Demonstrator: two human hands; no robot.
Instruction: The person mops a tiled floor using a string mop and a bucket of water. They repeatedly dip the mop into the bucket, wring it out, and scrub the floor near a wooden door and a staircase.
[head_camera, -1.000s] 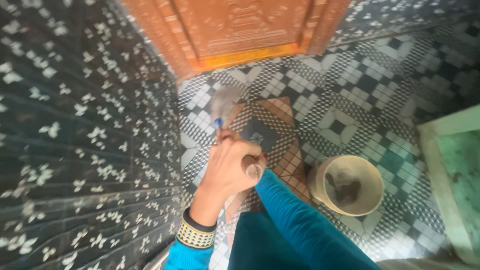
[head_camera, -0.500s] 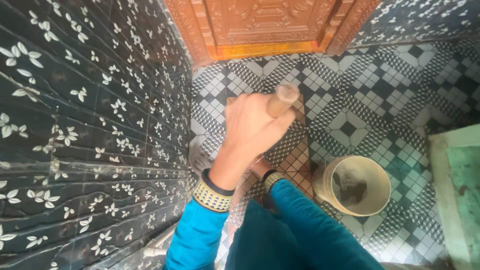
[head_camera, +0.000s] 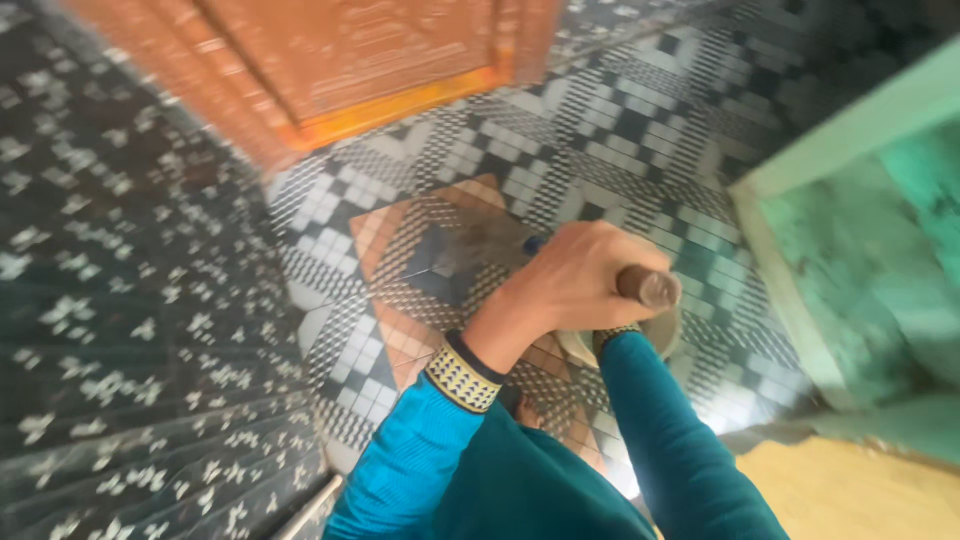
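My left hand (head_camera: 568, 285) is closed around a brush's wooden handle (head_camera: 648, 287), whose round end sticks out to the right of my fist. The brush's grey bristles (head_camera: 478, 247) are blurred over the brown-bordered floor tile (head_camera: 385, 235), with a blue collar (head_camera: 533, 243) just ahead of my knuckles. My right arm in a teal sleeve (head_camera: 655, 440) reaches up to a patterned cuff (head_camera: 617, 334). The right hand itself is hidden behind my left hand and the handle.
A cream bucket (head_camera: 592, 350) shows only part of its rim under my arms. An orange carved door (head_camera: 330, 60) stands at the top. A dark flower-patterned wall (head_camera: 120, 300) runs along the left. A green raised ledge (head_camera: 860, 230) is on the right.
The view has swung and tilted. My left hand moved right and down with the handle, and the bristles swept onto the brown-bordered tile. My arms now cover most of the bucket.
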